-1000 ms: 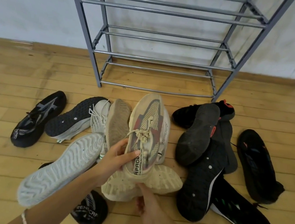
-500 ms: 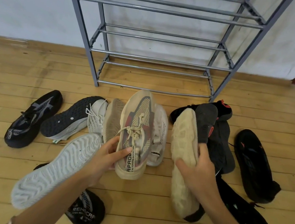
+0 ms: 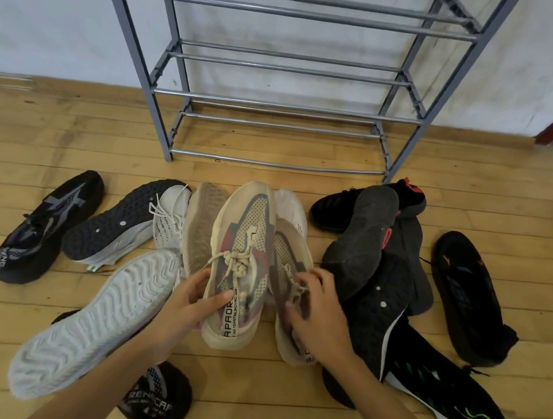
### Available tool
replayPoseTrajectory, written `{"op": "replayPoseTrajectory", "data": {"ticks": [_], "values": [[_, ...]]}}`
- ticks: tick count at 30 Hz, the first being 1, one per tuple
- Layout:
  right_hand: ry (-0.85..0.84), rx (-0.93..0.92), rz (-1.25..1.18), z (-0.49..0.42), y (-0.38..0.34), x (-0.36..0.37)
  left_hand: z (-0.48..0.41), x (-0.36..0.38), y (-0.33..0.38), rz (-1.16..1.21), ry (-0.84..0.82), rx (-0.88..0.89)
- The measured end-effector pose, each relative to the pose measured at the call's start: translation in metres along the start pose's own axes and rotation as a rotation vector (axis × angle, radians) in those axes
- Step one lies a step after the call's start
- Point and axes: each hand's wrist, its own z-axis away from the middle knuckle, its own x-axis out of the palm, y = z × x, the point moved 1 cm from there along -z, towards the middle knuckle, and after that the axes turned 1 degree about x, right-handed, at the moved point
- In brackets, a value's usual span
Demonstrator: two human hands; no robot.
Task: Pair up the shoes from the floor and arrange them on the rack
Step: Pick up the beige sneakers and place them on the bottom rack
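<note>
Wood floor lies bare btwn shoe pile & far rack; left hand grip holds beige sneaker near heel, right hand holds its mate, touching on right.

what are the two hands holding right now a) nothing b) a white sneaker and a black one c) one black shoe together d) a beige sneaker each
d: the left hand grips one beige sneaker, the right hand grips the second beige sneaker beside it.

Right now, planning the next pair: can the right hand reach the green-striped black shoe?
Probably not yet: the right hand grips a beige shoe. Once freed, likely yes: the green-striped black shoe lies right beside it.
</note>
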Motion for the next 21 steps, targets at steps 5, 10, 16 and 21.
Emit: {"op": "replayPoseTrajectory", "data": {"ticks": [5, 10, 16, 21], "values": [[-0.028, 0.430, -0.330, -0.007, 0.019, -0.015, 0.006, 0.001, -0.010, 0.017, 0.024, -0.024], [-0.226, 0.556, -0.459, 0.004, 0.019, 0.012, 0.008, -0.003, -0.018, 0.023, 0.045, -0.051], [-0.152, 0.576, -0.717, 0.008, 0.019, 0.002, 0.006, -0.005, -0.016, 0.033, 0.088, -0.061], [0.000, 0.548, -0.966, -0.003, 0.001, -0.031, 0.006, -0.008, -0.004, 0.065, 0.064, -0.035]]}}
